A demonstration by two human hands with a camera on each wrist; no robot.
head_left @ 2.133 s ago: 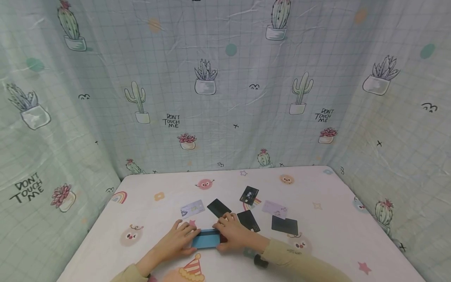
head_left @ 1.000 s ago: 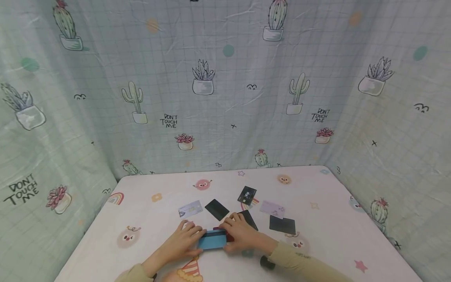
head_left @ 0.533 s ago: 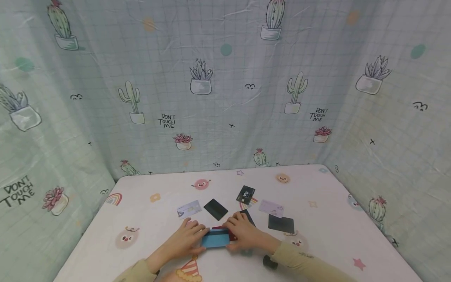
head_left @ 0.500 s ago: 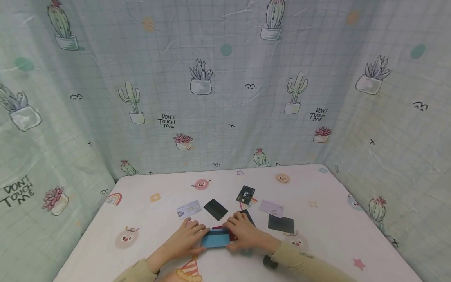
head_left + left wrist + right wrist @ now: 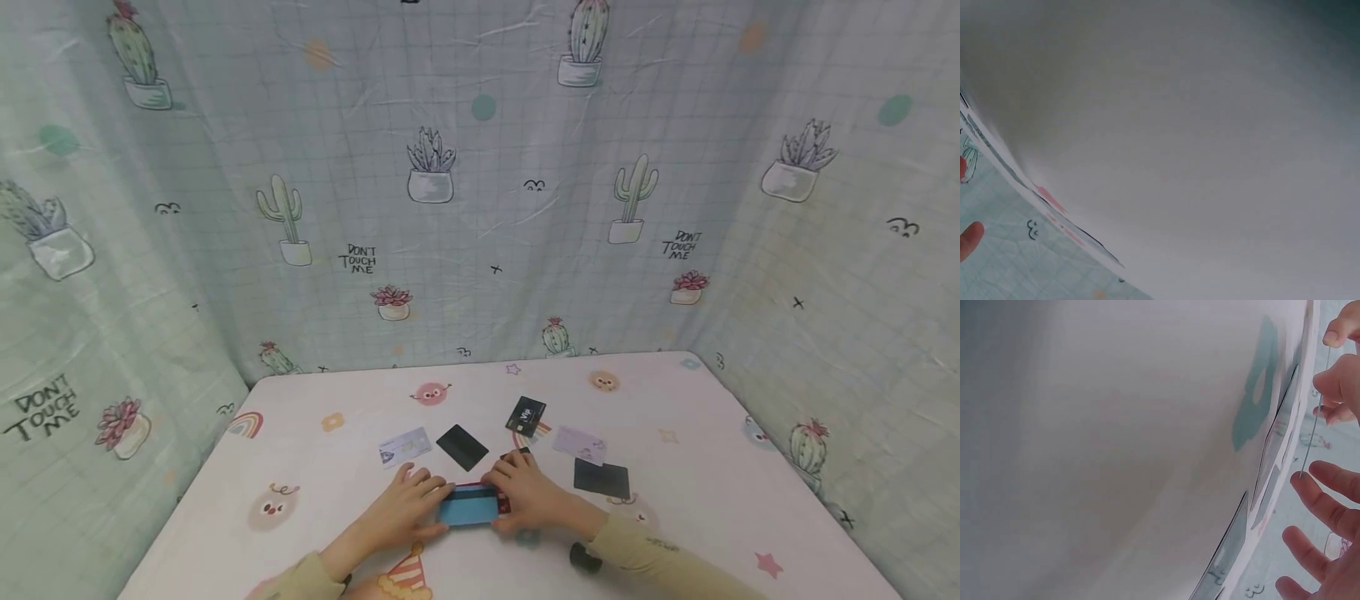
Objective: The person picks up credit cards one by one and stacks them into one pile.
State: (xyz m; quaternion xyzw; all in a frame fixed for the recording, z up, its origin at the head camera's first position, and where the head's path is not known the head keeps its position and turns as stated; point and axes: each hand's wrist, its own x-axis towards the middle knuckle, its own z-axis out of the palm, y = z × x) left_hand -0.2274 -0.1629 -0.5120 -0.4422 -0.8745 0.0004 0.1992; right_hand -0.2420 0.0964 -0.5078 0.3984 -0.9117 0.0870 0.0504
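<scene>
Above the printed counter [image 5: 705, 500], the left hand [image 5: 408, 504] and right hand [image 5: 531, 493] pinch opposite ends of the blue card [image 5: 468, 510], the red card [image 5: 504, 502] behind it jutting out rightward. Only these two seem gathered; six lie loose: the pale card [image 5: 405, 447], pink card [image 5: 580, 445], VIP card [image 5: 526, 416] and three other black cards [image 5: 462, 447], one partly hidden by the right hand.

Left hand [image 5: 402, 507], right hand [image 5: 534, 497] — near, curled

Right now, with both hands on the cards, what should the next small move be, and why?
Probably nudge the blue card slightly toward the right hand to line the pair up: the red card behind it shows past its right and far edges, while the left hand holds its left end.
</scene>
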